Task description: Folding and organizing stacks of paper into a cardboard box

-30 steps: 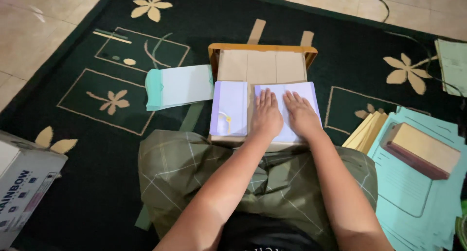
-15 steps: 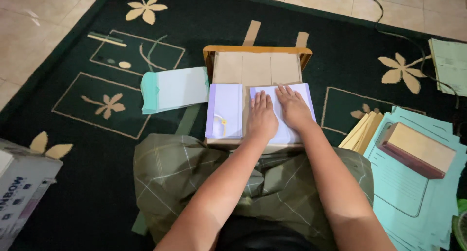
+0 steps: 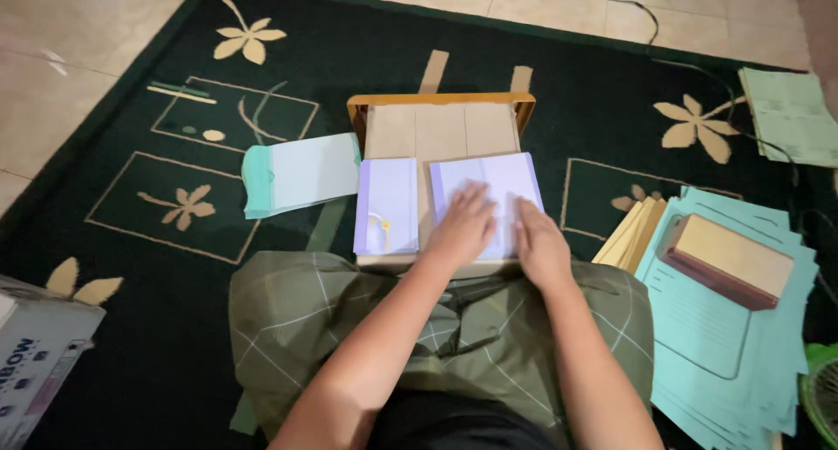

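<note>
A small wooden jig (image 3: 436, 118) with an orange rim sits on the carpet before my knees. On it lie two pale lilac paper sheets: a narrow one (image 3: 386, 206) at the left with a yellow rubber band on it, and a wider one (image 3: 489, 184) at the right. My left hand (image 3: 463, 227) rests flat on the wider sheet's near left part. My right hand (image 3: 539, 245) presses its near right edge, fingers together. Neither hand grips anything.
A stack of light teal sheets (image 3: 301, 172) lies left of the jig. At the right are spread teal printed sheets (image 3: 724, 328), a brown block (image 3: 729, 258) on them, and yellow sheets (image 3: 633, 232). A white cardboard box (image 3: 35, 354) stands at the lower left. Dark green carpet (image 3: 131, 136) lies around.
Both hands have slid back toward me along the wider lilac sheet, the right one to its near right edge. The view has shifted a little.
</note>
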